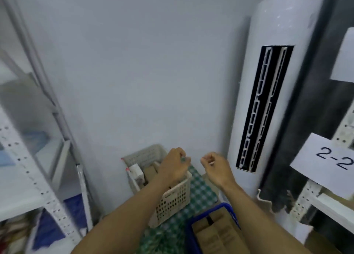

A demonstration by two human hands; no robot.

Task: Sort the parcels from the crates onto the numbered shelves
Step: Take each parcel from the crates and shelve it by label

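A beige perforated crate [173, 201] stands on a green checkered cloth [201, 188] by the wall. It holds brown cardboard parcels [149, 171] and a white box [137, 170]. Nearer to me, a blue crate [227, 208] holds flat brown parcels [216, 232]. My left hand [174, 164] hovers over the beige crate with its fingers curled, and I see nothing in it. My right hand [215, 166] is raised beside it, fingers curled too, with nothing clearly held. A shelf label reading "2-2" [334, 161] hangs at the right.
A white metal shelf unit [38, 177] stands at the left, with blue and white packages on its lower levels. A tall white tower air conditioner [268, 100] stands against the wall at the right, beside a dark curtain. Another white shelf upright [306, 194] is under the label.
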